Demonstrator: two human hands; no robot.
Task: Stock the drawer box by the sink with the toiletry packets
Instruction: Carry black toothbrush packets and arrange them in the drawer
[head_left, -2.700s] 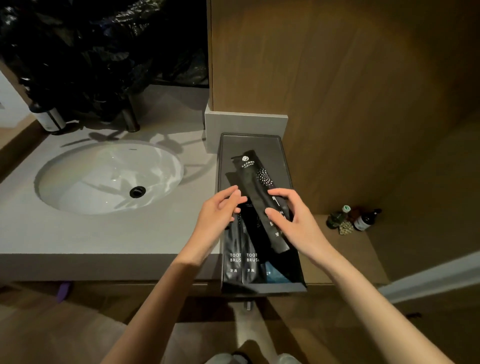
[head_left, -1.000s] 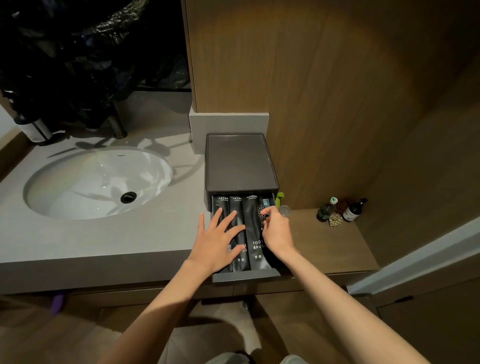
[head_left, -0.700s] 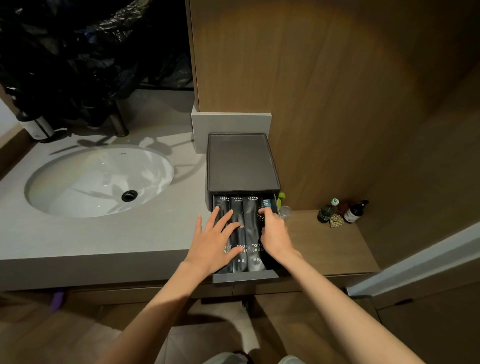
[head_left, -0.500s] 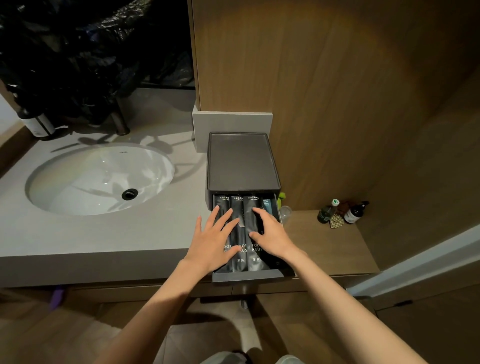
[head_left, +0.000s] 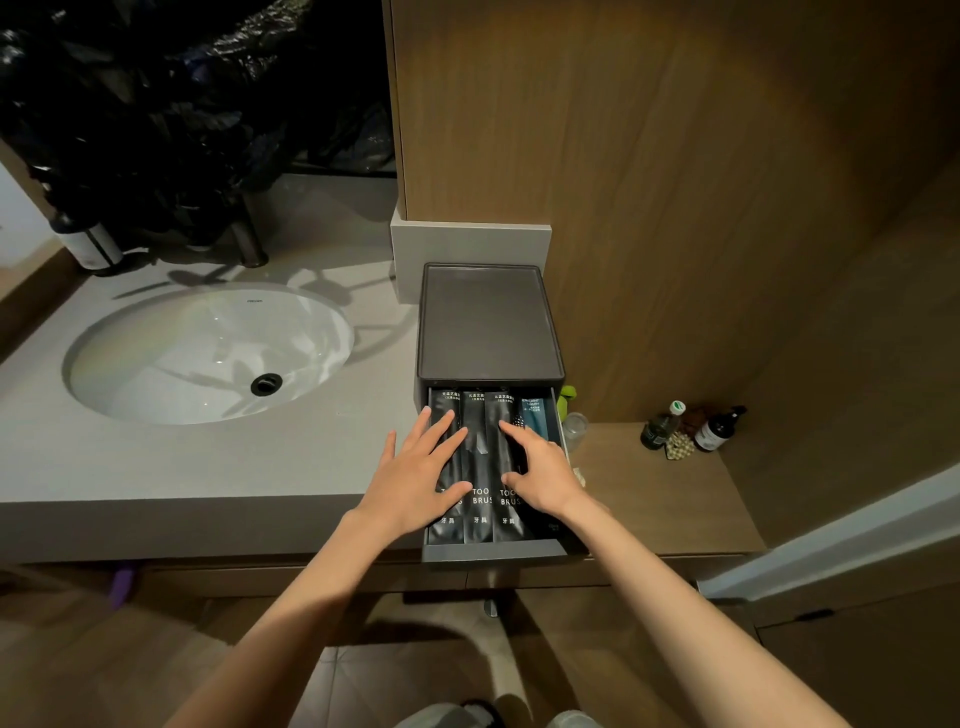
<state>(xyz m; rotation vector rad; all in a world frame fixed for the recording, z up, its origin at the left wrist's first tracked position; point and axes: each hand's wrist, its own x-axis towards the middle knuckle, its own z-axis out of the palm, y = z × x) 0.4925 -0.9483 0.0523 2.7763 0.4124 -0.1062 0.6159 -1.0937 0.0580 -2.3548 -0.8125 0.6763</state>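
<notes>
Both forearms are stretched forward from the bottom edge, palms down. The left hand (head_left: 415, 478) is laid flat with its fingers spread on the leftmost packet, the thumb lying towards the packet next to it. Its grip is slack and nothing is clasped. The right hand (head_left: 540, 478) is set flat on the right side of the drawer, forefinger stretched along the third packet and thumb out to the left. Its grip is likewise unclenched, pressing rather than holding.

One dark grey plastic drawer box (head_left: 488, 322) is seen on the pale grey stone worktop (head_left: 182, 467), just right of the single white oval sink (head_left: 208, 353) and against the wooden wall panel. Its one drawer (head_left: 493, 552) is pulled out towards the person.

Four packets are counted inside, lying lengthwise side by side: three black foil toothbrush packets (head_left: 478, 467) and one teal packet (head_left: 535, 415) at the right wall, partly covered by the right hand.

Two small bottles (head_left: 719, 431) are stood on the lower wooden shelf (head_left: 649, 493) to the right, well apart from the box.
</notes>
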